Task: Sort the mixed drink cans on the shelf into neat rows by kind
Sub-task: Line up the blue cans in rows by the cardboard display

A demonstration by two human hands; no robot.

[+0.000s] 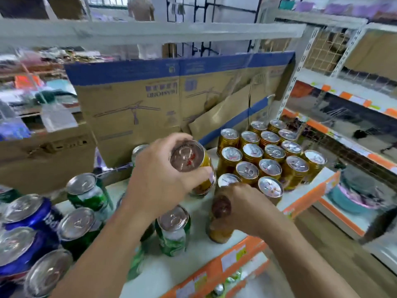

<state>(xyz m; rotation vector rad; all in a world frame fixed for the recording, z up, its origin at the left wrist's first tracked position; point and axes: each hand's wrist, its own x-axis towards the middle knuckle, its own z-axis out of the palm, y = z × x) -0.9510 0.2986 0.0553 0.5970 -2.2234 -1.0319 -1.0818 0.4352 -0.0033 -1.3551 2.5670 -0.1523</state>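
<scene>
Left hand [159, 175] was closed round the upper wall of a gold can [189, 160], thumb and fingers clamping it just below the rim. That can was held tilted, clear of the shelf [193, 269], just left of the gold block [272, 151]. Right hand [242, 205] was curled round the upper part of a second gold can [219, 231], which appeared to stand on the shelf at the front-left corner of the block; motion blur hid the exact finger placement.

The block itself stood in tight rows, cans touching. Green cans [174, 231] stood loose to the left of the block, and blue cans [30, 214] lay farther left again. A cardboard box [133, 104] stood behind and to the left of the block.

Handling assessment: pull tabs looked intact, so the cans were probably full and fairly heavy for a one-hand lift. Walls would be stiff while sealed, but smooth and likely slippery, and a drop could dent them. Recommended hold: wrap the cylinder wall near mid-height, or pinch below the rim from above where neighbours crowd the sides.
</scene>
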